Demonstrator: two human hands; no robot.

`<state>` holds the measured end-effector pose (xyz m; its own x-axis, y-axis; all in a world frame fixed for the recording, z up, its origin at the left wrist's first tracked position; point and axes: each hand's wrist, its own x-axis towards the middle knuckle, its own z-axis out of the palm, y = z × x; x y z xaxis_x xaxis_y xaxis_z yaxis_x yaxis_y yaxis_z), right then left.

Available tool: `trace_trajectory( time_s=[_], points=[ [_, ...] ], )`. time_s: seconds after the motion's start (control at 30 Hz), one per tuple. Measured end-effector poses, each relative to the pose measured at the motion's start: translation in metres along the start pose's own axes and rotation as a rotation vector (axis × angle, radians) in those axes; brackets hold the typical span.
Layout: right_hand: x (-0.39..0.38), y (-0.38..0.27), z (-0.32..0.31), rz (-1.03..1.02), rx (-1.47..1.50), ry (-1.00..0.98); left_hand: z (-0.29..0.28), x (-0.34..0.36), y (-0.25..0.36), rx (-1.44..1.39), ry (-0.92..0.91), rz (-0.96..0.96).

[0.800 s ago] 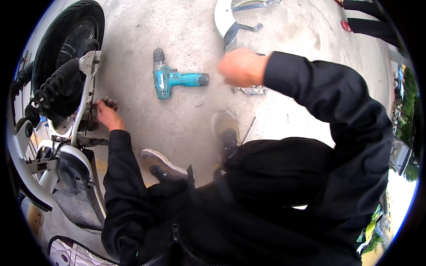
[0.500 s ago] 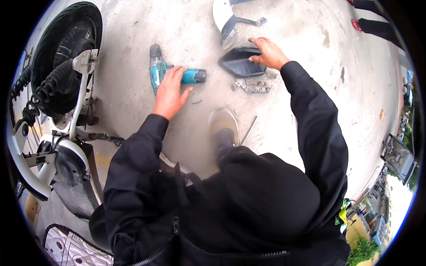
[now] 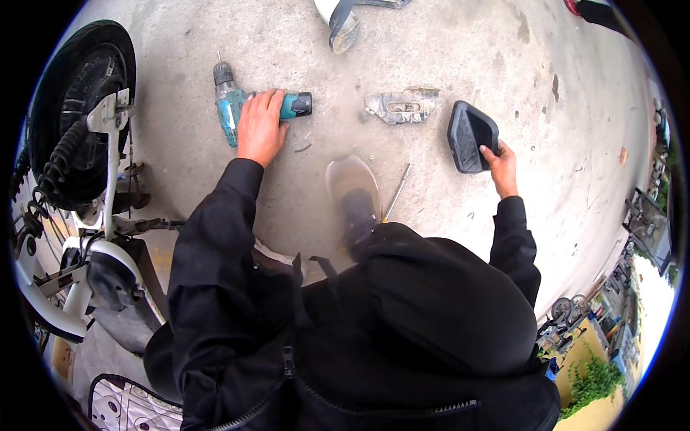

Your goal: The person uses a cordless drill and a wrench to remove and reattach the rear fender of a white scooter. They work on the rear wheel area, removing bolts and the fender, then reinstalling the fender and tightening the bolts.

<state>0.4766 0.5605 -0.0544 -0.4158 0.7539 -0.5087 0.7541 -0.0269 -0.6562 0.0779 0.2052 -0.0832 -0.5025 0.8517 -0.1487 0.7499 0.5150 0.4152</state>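
My left hand (image 3: 261, 126) is wrapped round the handle of a teal cordless drill (image 3: 231, 108) lying on the concrete, its bit pointing away from me. Out to the right, my right hand (image 3: 500, 161) grips the near edge of a black, moulded plastic tray-like piece (image 3: 466, 136), thumb over the rim. A dirty metal part (image 3: 402, 106) with a slot lies between the two hands. Nearer me, a long thin screwdriver (image 3: 399, 189) rests on the ground beside my shoe (image 3: 351, 188).
A white scooter stands at left, showing its tyre (image 3: 113, 54), spring and frame. A curved white body panel (image 3: 329, 18) lies at the top. Another person's dark-clad leg (image 3: 604, 18) is at top right. Parked vehicles (image 3: 564, 309) line the far right edge.
My left hand has come from the scooter onto the drill and closed round it. My right hand has taken the black piece and shifted it rightward, uncovering more of the metal part.
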Motion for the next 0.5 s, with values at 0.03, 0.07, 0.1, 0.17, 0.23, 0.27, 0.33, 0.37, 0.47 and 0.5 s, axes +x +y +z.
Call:
trace_trajectory(
  time_s=[0.03,0.07,0.1,0.17,0.23,0.27,0.33,0.37,0.47,0.5],
  points=[
    [-0.015,0.017,0.007,0.042,0.027,0.083,0.002,0.003,-0.004,0.021,-0.011,0.013],
    [-0.027,0.028,0.014,0.087,0.004,0.134,0.003,0.005,-0.006,0.041,-0.021,0.027],
    [-0.035,0.042,0.021,0.084,0.038,0.157,0.004,0.007,-0.005,0.056,-0.013,0.043],
    [-0.045,0.042,0.033,0.084,0.039,0.202,0.005,0.009,-0.003,0.082,-0.038,0.045],
    [-0.044,0.013,0.035,0.055,-0.368,0.124,0.003,0.007,-0.004,0.112,-0.07,0.042],
    [-0.041,-0.013,0.037,0.035,-0.573,0.084,0.001,0.006,-0.006,0.126,-0.084,0.042],
    [-0.029,-0.054,0.047,-0.444,-0.953,0.477,-0.003,0.006,-0.008,0.148,-0.105,0.058],
    [-0.02,-0.093,0.056,-0.585,-0.909,0.398,-0.005,0.002,-0.011,0.167,-0.118,0.064],
    [0.026,-0.147,0.089,-0.772,-0.765,0.035,-0.009,-0.003,-0.008,0.198,-0.154,0.131],
    [0.049,-0.142,0.099,-0.741,-0.854,0.004,-0.006,-0.005,-0.008,0.208,-0.169,0.167]
  ],
)
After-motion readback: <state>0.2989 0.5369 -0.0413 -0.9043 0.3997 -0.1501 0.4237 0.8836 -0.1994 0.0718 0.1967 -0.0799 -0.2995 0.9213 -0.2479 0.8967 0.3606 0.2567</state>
